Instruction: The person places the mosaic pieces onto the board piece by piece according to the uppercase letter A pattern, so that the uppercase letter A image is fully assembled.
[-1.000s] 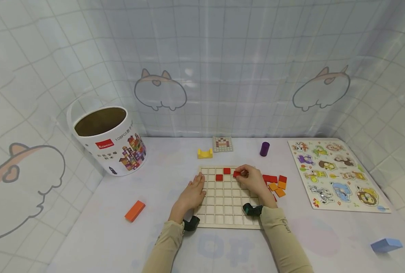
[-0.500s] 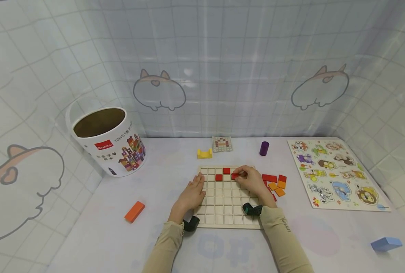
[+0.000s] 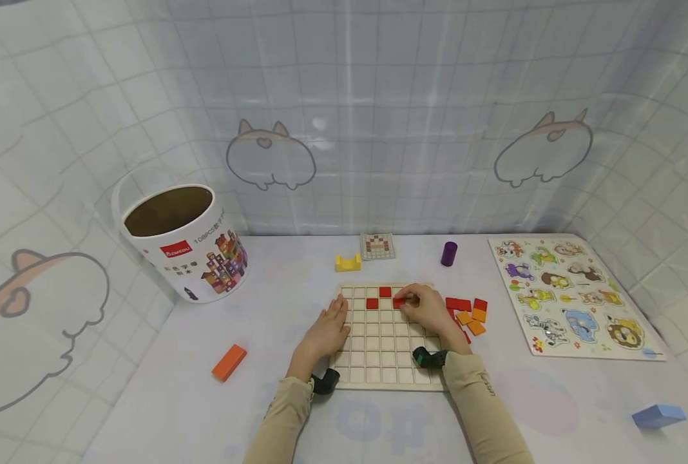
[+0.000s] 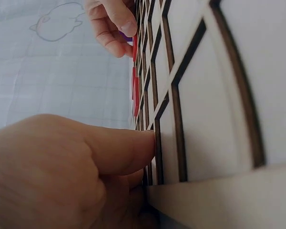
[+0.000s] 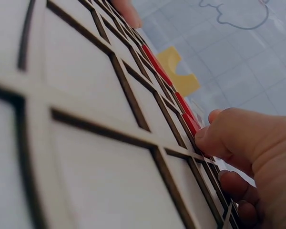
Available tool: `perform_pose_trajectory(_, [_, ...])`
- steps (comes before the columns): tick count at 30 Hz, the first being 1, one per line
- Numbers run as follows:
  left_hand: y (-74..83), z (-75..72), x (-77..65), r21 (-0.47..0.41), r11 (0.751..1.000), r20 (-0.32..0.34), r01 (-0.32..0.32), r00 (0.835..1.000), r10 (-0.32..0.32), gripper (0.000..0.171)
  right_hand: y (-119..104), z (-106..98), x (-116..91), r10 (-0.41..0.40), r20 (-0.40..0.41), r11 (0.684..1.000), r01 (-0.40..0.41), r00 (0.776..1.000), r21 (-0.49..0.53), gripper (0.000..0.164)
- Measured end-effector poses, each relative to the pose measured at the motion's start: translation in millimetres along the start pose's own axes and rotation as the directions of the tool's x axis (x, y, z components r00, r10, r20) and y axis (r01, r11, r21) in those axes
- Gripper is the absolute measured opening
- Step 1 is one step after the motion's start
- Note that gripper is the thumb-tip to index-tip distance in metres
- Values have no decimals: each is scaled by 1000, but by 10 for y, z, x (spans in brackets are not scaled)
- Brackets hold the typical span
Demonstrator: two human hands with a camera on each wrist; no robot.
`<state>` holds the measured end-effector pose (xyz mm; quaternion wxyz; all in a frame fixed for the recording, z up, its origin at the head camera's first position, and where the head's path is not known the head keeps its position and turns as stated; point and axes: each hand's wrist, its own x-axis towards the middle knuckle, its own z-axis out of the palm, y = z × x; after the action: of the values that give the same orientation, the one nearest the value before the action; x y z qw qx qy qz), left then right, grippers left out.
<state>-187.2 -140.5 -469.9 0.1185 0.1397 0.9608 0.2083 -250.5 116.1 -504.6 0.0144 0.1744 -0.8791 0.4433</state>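
A red tile (image 3: 399, 303) is pinched between the right hand's (image 3: 429, 312) thumb and finger, at the upper part of the board (image 3: 373, 345), right of the frame's centre. It is placed just left of that hand; no long axis is seen, the tile being roughly square. The upper tile (image 3: 384, 292) is set diagonally to its upper left. The left hand (image 3: 325, 328) is farther off, its fingers laid fairly straight along the board's left edge, with nothing pinched. In the right wrist view the thumb is shown against the tile, partly hidden from the head; whether the tile is seated cannot be told.
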Motion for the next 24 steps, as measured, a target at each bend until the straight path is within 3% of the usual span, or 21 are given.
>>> perform_pose_trajectory(18, [18,-45,10,3,1000,2,8,1000,-8,60,-32,-29,30,-15,14,999,15,1000,-45,26])
perform_pose_trajectory(24, [-3,-6,0,-10,1000,-14,-9,1000,9,60,-15,-80,-11,-11,38,999,9,999,40,25])
